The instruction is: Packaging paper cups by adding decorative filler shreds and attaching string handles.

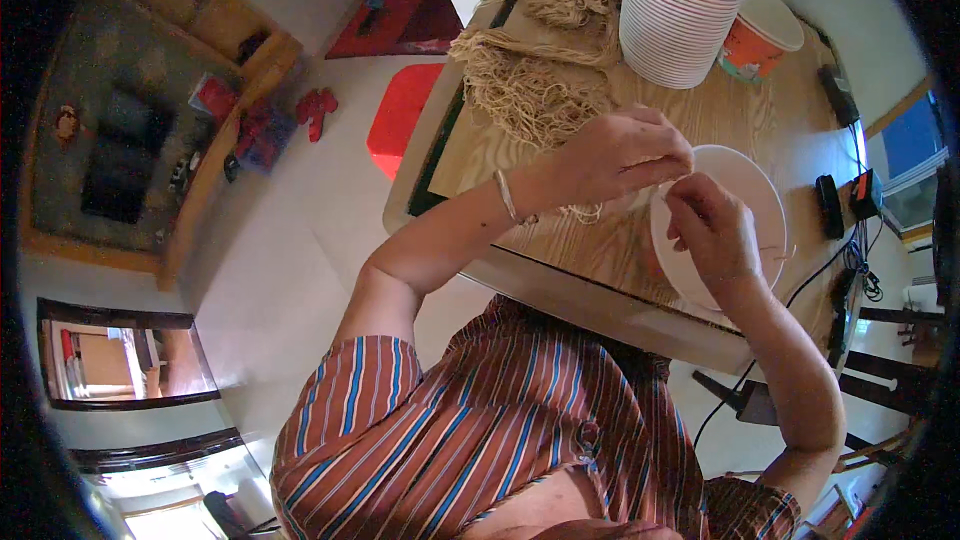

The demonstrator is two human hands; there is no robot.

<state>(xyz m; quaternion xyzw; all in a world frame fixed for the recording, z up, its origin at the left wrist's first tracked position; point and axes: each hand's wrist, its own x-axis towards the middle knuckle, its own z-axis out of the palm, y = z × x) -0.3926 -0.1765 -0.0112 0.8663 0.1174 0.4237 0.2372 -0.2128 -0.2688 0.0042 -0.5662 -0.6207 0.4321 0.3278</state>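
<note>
My left hand (640,147), with a bangle on its wrist, is raised over the far left rim of a white round tub (762,185), its fingers pinched together. Close by, my right hand (712,235) is over the tub with its fingers curled into a pinch. Whatever lies between the fingertips is too small to make out. A few thin strands (780,253) show at the tub's right side. Tangled bundles of tan, string-like strands (535,95) lie on the wooden table beyond my left forearm. Some pale strands (583,211) also lie under that wrist.
A tall stack of white paper bowls (685,15) stands at the back of the table (790,125), beside an orange-and-white paper bowl (762,35). Black adapters (828,205) and cables lie along the right edge. A red stool (400,118) stands left of the table.
</note>
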